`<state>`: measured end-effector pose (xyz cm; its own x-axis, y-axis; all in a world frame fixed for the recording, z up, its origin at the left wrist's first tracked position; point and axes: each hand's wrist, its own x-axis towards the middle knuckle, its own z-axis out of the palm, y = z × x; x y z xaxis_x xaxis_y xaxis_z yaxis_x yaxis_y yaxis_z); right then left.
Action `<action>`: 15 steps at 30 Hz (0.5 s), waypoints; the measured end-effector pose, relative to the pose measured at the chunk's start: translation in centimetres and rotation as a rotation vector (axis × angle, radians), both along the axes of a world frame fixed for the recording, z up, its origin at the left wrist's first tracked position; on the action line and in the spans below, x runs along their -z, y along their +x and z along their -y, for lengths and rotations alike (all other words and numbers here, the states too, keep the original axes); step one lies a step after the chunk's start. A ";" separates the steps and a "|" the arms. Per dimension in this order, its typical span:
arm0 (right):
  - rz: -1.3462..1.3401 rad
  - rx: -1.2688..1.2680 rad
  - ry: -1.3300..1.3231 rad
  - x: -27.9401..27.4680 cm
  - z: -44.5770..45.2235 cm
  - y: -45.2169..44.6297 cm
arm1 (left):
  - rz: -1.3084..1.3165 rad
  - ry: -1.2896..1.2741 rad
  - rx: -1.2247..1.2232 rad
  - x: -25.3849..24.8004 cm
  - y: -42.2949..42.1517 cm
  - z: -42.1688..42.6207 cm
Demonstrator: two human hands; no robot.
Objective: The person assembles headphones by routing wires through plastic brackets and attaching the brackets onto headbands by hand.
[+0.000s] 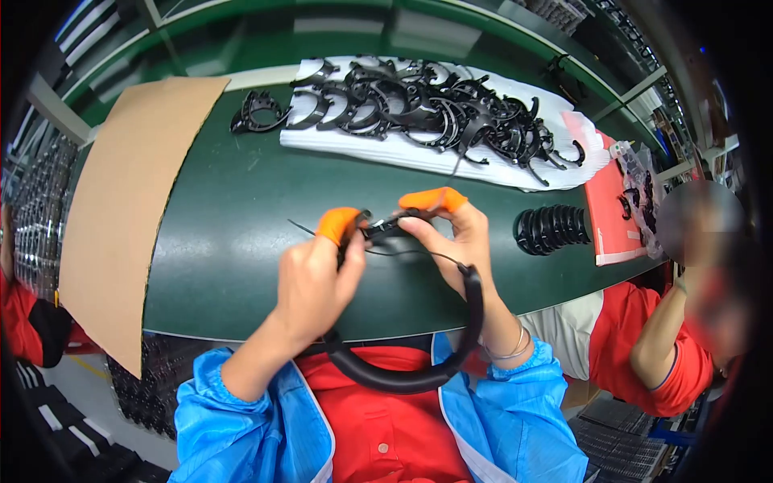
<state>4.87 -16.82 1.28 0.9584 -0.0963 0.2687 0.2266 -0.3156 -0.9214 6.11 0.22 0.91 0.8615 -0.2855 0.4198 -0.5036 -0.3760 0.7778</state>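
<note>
A black padded headband (403, 375) curves below my hands, close to my chest. My left hand (318, 274), with an orange cover on a fingertip, pinches one end of the black assembly. Opposite it, my right hand (455, 241), also with an orange fingertip cover, grips a small black part (386, 227) between thumb and finger. A thin black cable runs between the hands and loops to the band's right end. Both hands are over the green table (233, 241), nearly meeting. The fingers hide where the parts touch.
Many black curved parts (435, 113) lie heaped on white foam sheets (354, 143) at the back. Brown cardboard (133, 201) covers the left side. A row of stacked black rings (551, 229) sits at right, near a red sheet (612, 213). A co-worker (644, 346) is at the right edge.
</note>
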 end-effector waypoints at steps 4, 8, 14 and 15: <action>-0.048 -0.073 -0.103 0.4 1.5 2.4 | 0.008 0.075 -0.072 0.4 3.8 -0.6; -0.139 -0.041 0.031 0.4 4.6 2.1 | -0.046 0.250 -0.117 1.7 6.8 -2.7; -0.008 0.123 0.425 -1.5 7.7 -2.1 | -0.007 0.550 -0.346 -0.2 6.8 -3.7; 0.030 0.159 0.516 -1.3 8.6 -2.5 | 0.165 0.611 -0.364 -0.8 6.5 -4.2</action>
<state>2.32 -25.39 2.61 0.9138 -0.3665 0.1751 0.2416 0.1437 -0.9597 12.58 4.46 1.70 0.8856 -0.2180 0.4102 -0.3569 -0.8845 0.3004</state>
